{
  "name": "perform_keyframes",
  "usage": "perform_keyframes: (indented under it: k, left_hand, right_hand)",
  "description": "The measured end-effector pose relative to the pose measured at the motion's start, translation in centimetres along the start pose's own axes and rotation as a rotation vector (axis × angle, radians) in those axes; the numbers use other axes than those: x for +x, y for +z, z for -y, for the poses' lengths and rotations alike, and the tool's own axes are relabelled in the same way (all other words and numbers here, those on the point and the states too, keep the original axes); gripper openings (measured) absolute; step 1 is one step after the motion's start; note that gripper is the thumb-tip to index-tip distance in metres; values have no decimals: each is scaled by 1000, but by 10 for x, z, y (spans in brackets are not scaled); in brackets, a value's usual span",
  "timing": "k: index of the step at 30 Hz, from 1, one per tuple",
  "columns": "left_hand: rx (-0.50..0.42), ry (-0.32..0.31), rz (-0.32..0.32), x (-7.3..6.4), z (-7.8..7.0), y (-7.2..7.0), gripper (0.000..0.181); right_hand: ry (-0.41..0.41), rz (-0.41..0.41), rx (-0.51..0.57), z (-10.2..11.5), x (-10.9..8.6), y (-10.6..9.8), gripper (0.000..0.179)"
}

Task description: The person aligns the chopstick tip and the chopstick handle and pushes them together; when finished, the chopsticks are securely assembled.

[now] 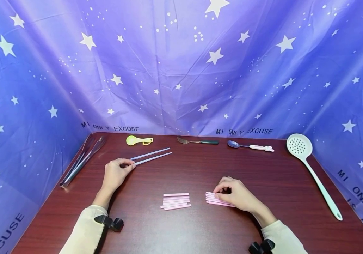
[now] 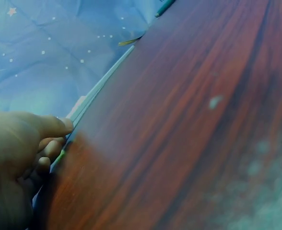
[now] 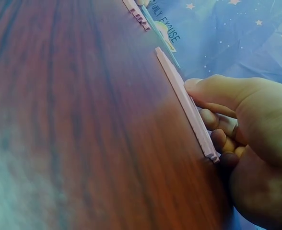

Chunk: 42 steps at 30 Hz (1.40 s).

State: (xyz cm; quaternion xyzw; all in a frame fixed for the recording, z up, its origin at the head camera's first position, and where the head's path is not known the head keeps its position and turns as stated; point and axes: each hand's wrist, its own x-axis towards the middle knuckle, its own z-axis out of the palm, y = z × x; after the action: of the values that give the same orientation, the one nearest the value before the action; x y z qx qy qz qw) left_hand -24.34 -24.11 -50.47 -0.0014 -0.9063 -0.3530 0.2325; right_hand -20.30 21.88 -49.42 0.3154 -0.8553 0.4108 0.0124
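My left hand (image 1: pixel 115 175) pinches a pair of pale lilac chopsticks (image 1: pixel 153 158) near one end, their other ends pointing right and slightly apart. In the left wrist view, the thumb lies along the chopsticks (image 2: pixel 106 79), low at the table's far side. At the right, thumb and bent fingers of my right hand (image 1: pixel 237 194) pinch at a row of thin pink sticks (image 1: pixel 214 202) lying side by side on the table. The right wrist view shows the thumb on the edge of these pink sticks (image 3: pixel 186 103). A second group of pink sticks (image 1: pixel 176 201) lies left of them.
Along the back lie a yellow measuring spoon (image 1: pixel 134 140), a dark-handled fork (image 1: pixel 200 141) and a spoon with a rabbit handle (image 1: pixel 251 146). A whisk (image 1: pixel 83 160) is at the left edge, a pale green skimmer (image 1: pixel 314 173) at the right. Starry cloth (image 1: pixel 181 70) surrounds the brown table.
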Motion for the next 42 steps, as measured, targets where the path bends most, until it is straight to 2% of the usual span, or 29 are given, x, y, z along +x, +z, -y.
perform_keyframes:
  k: [7,17,24,30,37,40,42]
  left_hand:
    - [29,25,-5,0,3,0,6]
    - [29,-19,-11,2,-1,4,10]
    - [35,-51,-5,0,-2,3,11]
    - [36,-61,-18,-1,0,2,16]
    - [-7,-9,-104,-6,-8,3,27]
    - [-52,30,-115,-10,-18,6,29]
    - [-97,54,-100,-13,-26,9,28]
  right_hand:
    - [-13,-15,-2,-1,1,2,19]
    - [-8,-38,17,2,-2,1,16]
    - [-52,-54,-6,1,-2,3,18]
    - [-36,-54,-29,-1,-2,5,20]
    - [-57,-59,-32,3,-2,4,19]
    - [-66,-65,-26,4,-2,4,19]
    - [-63,-65,-22,3,-3,4,19]
